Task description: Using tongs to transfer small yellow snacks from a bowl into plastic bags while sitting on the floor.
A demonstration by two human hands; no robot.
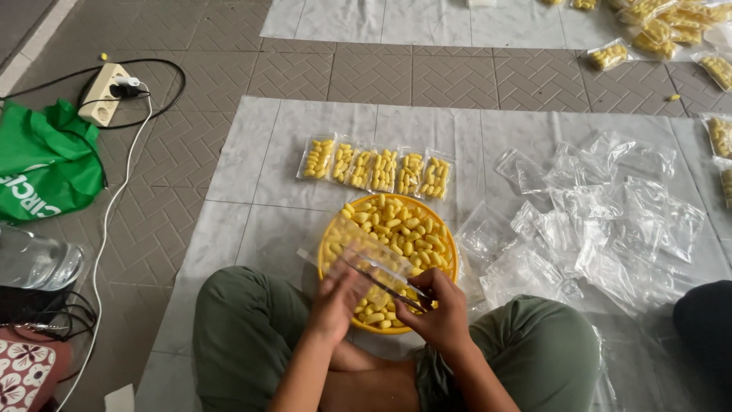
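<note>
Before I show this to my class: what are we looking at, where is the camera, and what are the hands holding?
There is no machine here. One camera sits on a person's head and looks down, so you see their own two hands and crossed legs on the floor. The left hand and right hand together hold a clear bag over a yellow bowl full of small yellow oval pieces; whether the bag is empty I cannot tell. Beyond the bowl lies a row of filled bags on a pale sheet. To the right is a heap of empty bags. At the left lie a green bag and a power strip with cables. More filled packs lie at the top right.
</note>
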